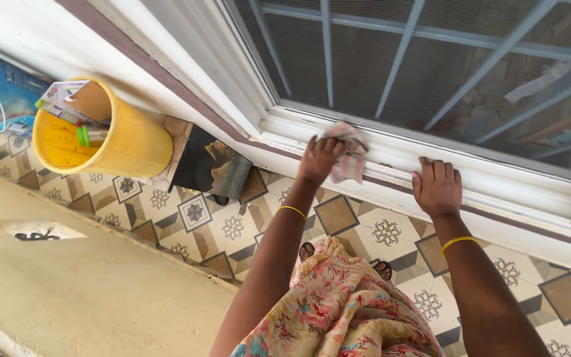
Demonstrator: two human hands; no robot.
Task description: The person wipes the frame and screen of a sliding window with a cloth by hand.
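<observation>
Cloth (349, 158), striped in pink and pale tones, crumpled and pressed against the white window sill (391, 155); it is gripped by the left hand (319, 158), whose fingers close over its left edge. Right hand (437, 187), to the right of the cloth and clearly apart from it, lies flat and open on the same sill, fingers extended toward the glass and holding nothing. Each wrist carries a thin yellow bangle (292, 210). Above both hands stands the window (431, 59), fitted with mesh and grey-blue bars. Below the hands, a floral skirt (338, 311) and two sandalled feet rest on the patterned tiled floor (226, 228). Well to the left of the left hand, against the base of the wall, a dark flat dustpan-like object (209, 168) lies on the tiles, and farther left again a yellow bucket (110, 135) holds paper packets and a small green item. A beige surface (87, 291) fills the lower left corner.
</observation>
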